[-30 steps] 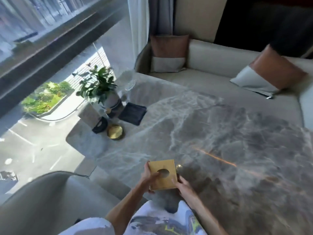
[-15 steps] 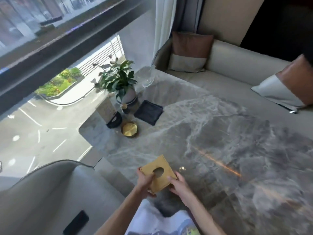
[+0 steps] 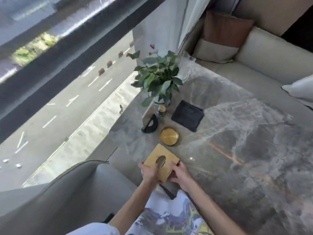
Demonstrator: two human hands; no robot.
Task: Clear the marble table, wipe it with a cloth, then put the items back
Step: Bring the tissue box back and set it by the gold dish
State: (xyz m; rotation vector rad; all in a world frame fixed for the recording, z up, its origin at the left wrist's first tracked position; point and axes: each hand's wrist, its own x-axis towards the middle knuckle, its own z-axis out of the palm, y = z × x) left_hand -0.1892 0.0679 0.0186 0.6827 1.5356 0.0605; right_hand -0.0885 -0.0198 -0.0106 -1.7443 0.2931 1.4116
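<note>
Since a moment ago the gold tissue box (image 3: 160, 162) has travelled left along the near edge of the marble table (image 3: 237, 141) and turned corner-on. The left hand (image 3: 149, 173) clasps its near left side, thumb on top beside the oval opening; the right hand (image 3: 180, 175) clasps its near right corner. Farther off stand a gold round dish (image 3: 169, 136), a black stand (image 3: 150, 125), a folded dark cloth (image 3: 187, 115) and a potted plant (image 3: 157, 77).
</note>
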